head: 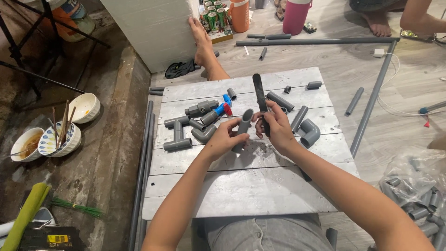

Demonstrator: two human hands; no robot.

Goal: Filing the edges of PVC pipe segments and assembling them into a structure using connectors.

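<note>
Left hand (226, 137) clamps a short grey pipe (243, 128); right hand (278, 128) grips a dark file (259, 94); loose fittings (195, 125) lie unjoined on the board (246, 186).

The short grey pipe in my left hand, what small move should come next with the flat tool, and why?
Probably bring the dark flat tool in the right hand down to the open top end of the short grey pipe. The left hand holds the pipe tilted with its mouth beside the tool, which stands just right of the rim.

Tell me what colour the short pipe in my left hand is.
Grey, seen in the head view: the short pipe in the left hand.
</note>
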